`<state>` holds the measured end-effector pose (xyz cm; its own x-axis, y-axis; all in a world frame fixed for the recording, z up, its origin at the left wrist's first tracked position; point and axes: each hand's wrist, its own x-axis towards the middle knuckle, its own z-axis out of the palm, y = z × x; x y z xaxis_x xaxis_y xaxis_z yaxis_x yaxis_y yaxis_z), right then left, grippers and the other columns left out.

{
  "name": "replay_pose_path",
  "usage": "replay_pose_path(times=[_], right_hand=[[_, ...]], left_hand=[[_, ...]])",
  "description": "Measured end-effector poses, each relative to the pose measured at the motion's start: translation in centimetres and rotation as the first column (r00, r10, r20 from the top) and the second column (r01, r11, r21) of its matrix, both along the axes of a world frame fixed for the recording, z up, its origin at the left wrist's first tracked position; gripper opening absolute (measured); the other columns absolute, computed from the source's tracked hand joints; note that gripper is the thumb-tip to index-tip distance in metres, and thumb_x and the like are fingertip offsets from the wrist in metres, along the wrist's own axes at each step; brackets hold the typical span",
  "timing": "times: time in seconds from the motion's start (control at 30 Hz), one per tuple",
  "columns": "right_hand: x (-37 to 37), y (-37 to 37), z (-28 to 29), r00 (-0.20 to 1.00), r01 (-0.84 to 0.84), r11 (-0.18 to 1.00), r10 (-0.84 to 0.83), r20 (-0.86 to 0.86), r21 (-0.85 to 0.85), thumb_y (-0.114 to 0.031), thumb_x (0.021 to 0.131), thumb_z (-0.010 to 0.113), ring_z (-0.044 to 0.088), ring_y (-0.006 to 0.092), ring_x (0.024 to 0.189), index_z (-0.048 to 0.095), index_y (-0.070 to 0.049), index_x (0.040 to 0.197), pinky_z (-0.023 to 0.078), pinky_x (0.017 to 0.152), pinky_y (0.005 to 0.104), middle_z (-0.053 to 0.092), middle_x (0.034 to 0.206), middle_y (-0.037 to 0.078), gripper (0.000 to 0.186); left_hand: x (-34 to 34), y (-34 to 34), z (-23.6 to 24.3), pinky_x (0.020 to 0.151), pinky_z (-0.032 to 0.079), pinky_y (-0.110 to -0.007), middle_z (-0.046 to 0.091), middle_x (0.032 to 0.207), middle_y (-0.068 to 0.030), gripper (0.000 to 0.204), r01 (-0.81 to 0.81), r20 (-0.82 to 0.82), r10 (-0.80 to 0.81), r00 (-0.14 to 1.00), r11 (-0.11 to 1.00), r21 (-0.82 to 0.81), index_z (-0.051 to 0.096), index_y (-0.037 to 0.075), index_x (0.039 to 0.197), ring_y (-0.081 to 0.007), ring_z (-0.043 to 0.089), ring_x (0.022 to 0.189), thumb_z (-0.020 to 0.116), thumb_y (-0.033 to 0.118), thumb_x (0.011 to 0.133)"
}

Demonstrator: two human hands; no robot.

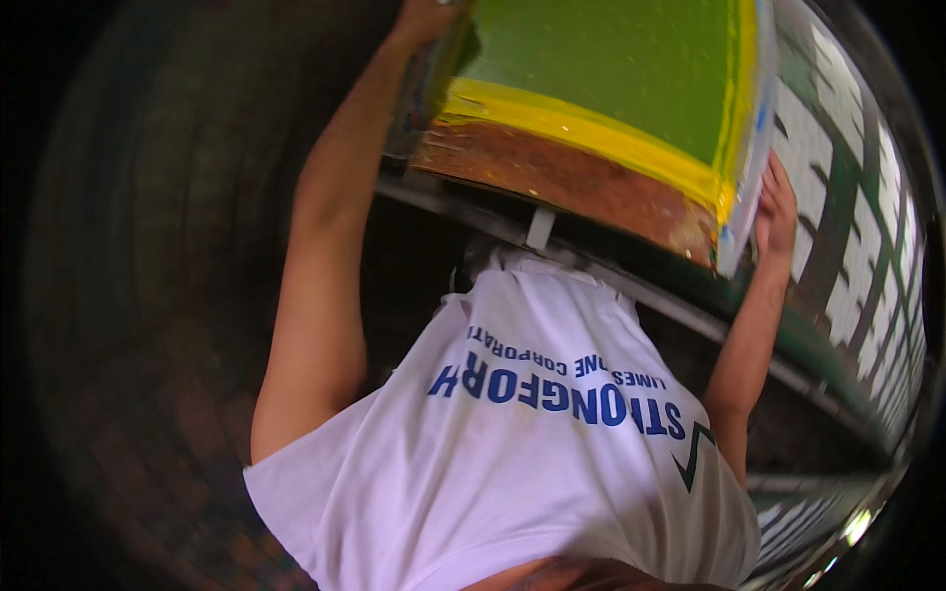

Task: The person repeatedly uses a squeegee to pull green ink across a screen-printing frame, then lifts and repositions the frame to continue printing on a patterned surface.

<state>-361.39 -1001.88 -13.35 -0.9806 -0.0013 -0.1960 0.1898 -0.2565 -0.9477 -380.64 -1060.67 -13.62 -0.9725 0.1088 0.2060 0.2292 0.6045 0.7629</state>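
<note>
A screen printing frame (601, 74) fills the top middle, with a green mesh, yellow tape along its borders and a reddish-brown stained strip on the near side. My left hand (426, 20) is at its far left side, partly cut off by the upper edge of the picture, and appears to grip the frame. On the right, my right hand (777, 212) holds the frame's pale outer edge near the closest corner, fingers curled against it. The frame is tilted in the view. What lies under it is hidden.
A long table with a metal rail (680, 313) runs beneath the frame, in front of my body. To the right, white pieces with dark markings (847, 295) lie in rows on a green surface. The left side is dark and blurred, with a tiled-looking floor (168, 394).
</note>
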Motion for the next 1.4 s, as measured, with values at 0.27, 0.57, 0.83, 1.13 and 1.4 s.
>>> replay_pose_path(times=[0.27, 0.57, 0.83, 1.13, 1.4], right_hand=[[0.9, 2.6, -1.1, 0.930, 0.350, 0.936, -0.341, 0.139, -0.048, -0.015, 0.102, 0.062, 0.062, 0.0242, 0.128, 0.039, 0.011, 0.156, 0.046, 0.112, 0.0366, 0.062, 0.142, 0.017, 0.064], [2.0, 1.9, -0.1, 0.912, 0.401, 0.916, -0.398, 0.097, -0.018, -0.011, 0.101, 0.061, 0.055, 0.0264, 0.137, 0.032, 0.015, 0.158, 0.043, 0.117, 0.0374, 0.051, 0.155, 0.021, 0.069], [2.6, 2.4, -0.4, 0.931, 0.364, 0.928, -0.361, 0.049, -0.077, -0.009, 0.101, 0.062, 0.059, 0.0264, 0.133, 0.037, 0.011, 0.158, 0.044, 0.115, 0.0380, 0.057, 0.149, 0.020, 0.065], [3.6, 3.0, -0.3, 0.927, 0.372, 0.914, -0.374, 0.018, -0.165, -0.014, 0.102, 0.064, 0.054, 0.0231, 0.138, 0.041, 0.011, 0.156, 0.040, 0.118, 0.0362, 0.057, 0.150, 0.017, 0.064], [3.8, 2.5, -0.1, 0.923, 0.383, 0.907, -0.383, 0.037, -0.174, -0.016, 0.102, 0.064, 0.052, 0.0227, 0.139, 0.038, 0.010, 0.158, 0.040, 0.119, 0.0357, 0.055, 0.151, 0.018, 0.067]], left_hand=[[-2.3, 9.2, 4.6, 0.115, 0.042, -0.038, 0.056, 0.155, -0.0167, 0.079, 0.015, 0.050, -0.017, 0.999, 0.999, 0.046, 0.044, 0.008, 0.161, -0.0284, 0.052, 0.141, 0.074, 0.006, 0.088], [-3.3, 8.4, 2.5, 0.111, 0.046, -0.039, 0.059, 0.151, -0.0184, 0.073, -0.008, 0.072, 0.000, 0.997, 0.994, 0.111, 0.050, 0.006, 0.157, -0.0293, 0.056, 0.136, 0.068, -0.002, 0.087], [-2.5, 8.2, 2.2, 0.108, 0.052, -0.042, 0.062, 0.147, -0.0172, 0.076, -0.035, 0.055, 0.038, 0.998, 0.998, -0.054, 0.051, 0.018, 0.158, -0.0298, 0.064, 0.127, 0.082, 0.016, 0.089], [-2.3, 9.9, 4.2, 0.119, 0.041, -0.040, 0.056, 0.155, -0.0163, 0.074, -0.068, 0.063, 0.075, 0.995, 0.992, -0.106, 0.053, 0.012, 0.156, -0.0287, 0.052, 0.143, 0.082, 0.013, 0.088], [-1.9, 10.5, 5.1, 0.120, 0.039, -0.039, 0.054, 0.157, -0.0170, 0.074, -0.072, 0.078, 0.082, 0.994, 0.990, -0.119, 0.052, 0.006, 0.156, -0.0289, 0.051, 0.144, 0.081, 0.009, 0.088]])
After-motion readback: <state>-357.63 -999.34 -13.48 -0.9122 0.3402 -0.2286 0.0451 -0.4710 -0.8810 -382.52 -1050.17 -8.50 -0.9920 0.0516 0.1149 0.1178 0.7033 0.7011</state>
